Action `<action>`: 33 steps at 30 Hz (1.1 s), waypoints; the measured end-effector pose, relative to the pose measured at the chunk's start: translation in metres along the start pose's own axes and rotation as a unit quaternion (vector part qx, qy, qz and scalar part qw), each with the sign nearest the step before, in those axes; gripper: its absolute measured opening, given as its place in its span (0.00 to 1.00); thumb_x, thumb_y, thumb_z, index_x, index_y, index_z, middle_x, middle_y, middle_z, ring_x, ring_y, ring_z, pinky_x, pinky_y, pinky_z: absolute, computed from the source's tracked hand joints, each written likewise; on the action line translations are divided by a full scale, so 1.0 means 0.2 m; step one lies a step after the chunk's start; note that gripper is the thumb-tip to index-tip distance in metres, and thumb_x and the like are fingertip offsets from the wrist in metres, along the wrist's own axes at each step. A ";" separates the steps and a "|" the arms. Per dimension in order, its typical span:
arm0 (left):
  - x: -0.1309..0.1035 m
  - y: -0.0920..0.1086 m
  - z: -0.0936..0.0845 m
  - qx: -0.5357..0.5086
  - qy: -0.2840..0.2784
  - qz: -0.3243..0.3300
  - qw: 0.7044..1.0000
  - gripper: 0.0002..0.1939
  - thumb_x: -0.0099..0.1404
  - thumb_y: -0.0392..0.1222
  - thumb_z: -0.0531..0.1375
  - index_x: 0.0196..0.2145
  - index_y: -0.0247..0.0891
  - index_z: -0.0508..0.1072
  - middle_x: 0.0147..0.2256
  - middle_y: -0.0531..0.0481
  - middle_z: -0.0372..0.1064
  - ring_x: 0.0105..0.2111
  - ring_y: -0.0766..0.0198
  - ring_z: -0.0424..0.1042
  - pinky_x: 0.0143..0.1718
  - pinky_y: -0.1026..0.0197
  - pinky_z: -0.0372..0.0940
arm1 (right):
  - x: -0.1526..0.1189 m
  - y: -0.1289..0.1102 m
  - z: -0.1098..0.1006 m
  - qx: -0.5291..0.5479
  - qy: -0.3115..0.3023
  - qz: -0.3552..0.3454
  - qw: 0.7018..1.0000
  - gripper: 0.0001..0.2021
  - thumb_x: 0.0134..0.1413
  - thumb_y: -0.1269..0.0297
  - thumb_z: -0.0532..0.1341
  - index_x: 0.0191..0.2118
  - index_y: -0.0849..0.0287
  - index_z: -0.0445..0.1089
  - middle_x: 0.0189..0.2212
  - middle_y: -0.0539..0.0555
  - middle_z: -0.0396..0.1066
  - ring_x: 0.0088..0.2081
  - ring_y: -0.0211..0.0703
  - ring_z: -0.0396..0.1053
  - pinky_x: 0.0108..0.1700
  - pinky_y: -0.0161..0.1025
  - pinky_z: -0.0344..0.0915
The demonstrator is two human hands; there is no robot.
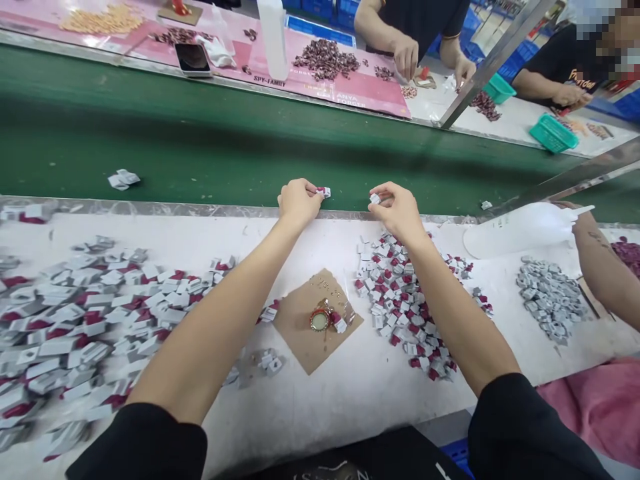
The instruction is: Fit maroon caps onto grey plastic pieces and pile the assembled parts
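Note:
My left hand (300, 202) pinches a small white and maroon plastic piece (325, 193) over the near edge of the green belt. To its right, my right hand (397, 207) grips a small white plastic piece (375, 199) between thumb and fingertips. The two hands are apart. Below them lies a brown cardboard square (300, 340) bearing a bottle cap (320, 320) and a white and maroon piece (340, 324). A pile of white and maroon pieces (400, 293) sits under my right forearm. A wider heap of larger-looking ones (100, 307) spreads left of my left arm.
The green belt (200, 147) runs across, with a few white pieces (123, 179) on it. At right stand a white squeeze bottle (520, 230) and a grey pile (550, 297), beside another person's arm (603, 260). Co-workers' hands (406, 57) work across the belt, near a metal post (490, 67).

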State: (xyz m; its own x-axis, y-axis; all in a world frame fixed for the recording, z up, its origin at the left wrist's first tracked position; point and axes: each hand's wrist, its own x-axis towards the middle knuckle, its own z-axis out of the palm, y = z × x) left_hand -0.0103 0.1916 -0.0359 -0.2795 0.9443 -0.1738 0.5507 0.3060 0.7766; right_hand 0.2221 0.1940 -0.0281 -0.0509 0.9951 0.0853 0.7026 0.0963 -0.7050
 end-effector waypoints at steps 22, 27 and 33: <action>-0.59 -0.07 -0.04 -0.036 -0.219 0.315 0.923 0.20 0.75 0.27 0.59 0.58 0.41 0.79 0.58 0.42 0.79 0.58 0.51 0.78 0.62 0.48 0.72 | -0.88 -0.12 -0.19 0.277 0.071 0.057 0.956 0.12 0.60 0.56 0.79 0.44 0.53 0.82 0.35 0.52 0.84 0.36 0.49 0.86 0.44 0.48 0.86; -0.42 -0.08 0.13 0.128 -0.222 0.378 0.890 0.20 0.73 0.28 0.61 0.58 0.41 0.81 0.56 0.39 0.76 0.62 0.42 0.73 0.65 0.42 0.69 | -0.94 -0.06 -0.21 0.283 0.073 0.076 0.953 0.12 0.59 0.56 0.79 0.43 0.53 0.81 0.33 0.51 0.83 0.35 0.49 0.86 0.43 0.49 0.87; -0.41 -0.09 0.15 0.132 -0.225 0.376 0.889 0.07 0.74 0.33 0.65 0.48 0.39 0.80 0.51 0.38 0.78 0.56 0.43 0.76 0.61 0.44 0.70 | -1.05 -0.10 -0.21 0.275 0.039 0.088 0.957 0.09 0.61 0.57 0.78 0.43 0.52 0.83 0.36 0.53 0.85 0.38 0.48 0.87 0.43 0.45 0.86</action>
State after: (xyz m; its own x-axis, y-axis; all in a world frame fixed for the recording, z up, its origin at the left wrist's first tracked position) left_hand 0.0259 0.1132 -0.0530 0.5567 0.8283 0.0630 0.6309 -0.4709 0.6166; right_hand 0.2485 -0.0171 -0.0033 0.1024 0.9943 -0.0303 0.2155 -0.0519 -0.9751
